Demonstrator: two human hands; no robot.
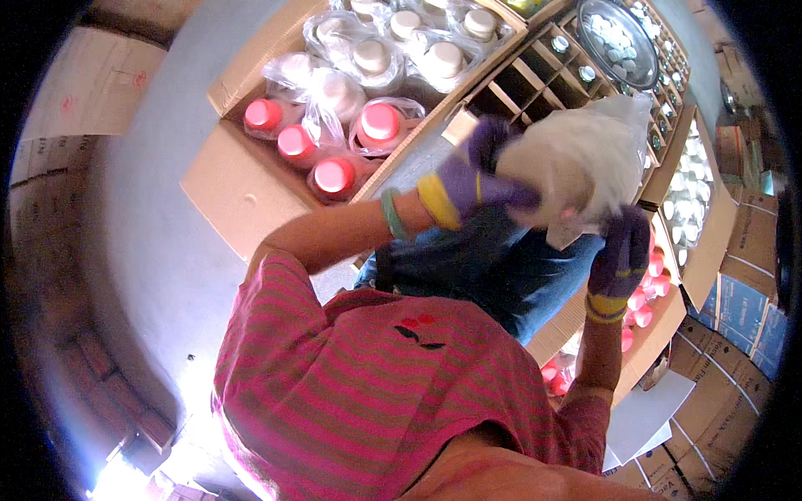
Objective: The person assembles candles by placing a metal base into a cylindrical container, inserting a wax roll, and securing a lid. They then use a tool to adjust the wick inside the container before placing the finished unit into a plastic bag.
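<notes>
1. A pale item in a clear bag (589, 150) is positioned between the gloved left hand (484, 179) and right hand (620, 250), before the denim-covered legs (493, 267). Its exact kind is obscured by blur and film.
2. Left fingers: placed at the near-left edge of the bag, thumb extended; whether they are clamped cannot be told. Right fingers: bent at the lower right edge; closure likewise not resolved.
3. Slip risk: grip could be lost if only loose film is pinched, since film may slide over the item and over glove fabric.
4. Tear risk: the bag could be split by an uneven pull between the hands.
5. Right forearm: a carton of red-capped bottles (643, 316) is located just beside it; an elbow swing could be caught there.
6. Left forearm: the large open carton (251, 196) is approached closely; red caps (334, 175) could be knocked, or bag film snagged on them.
7. Beyond: a divided carton (505, 92) is overhung by the bag. White pieces (618, 46) in a round dish (639, 87) could be spilled if the rim is bumped.
</notes>
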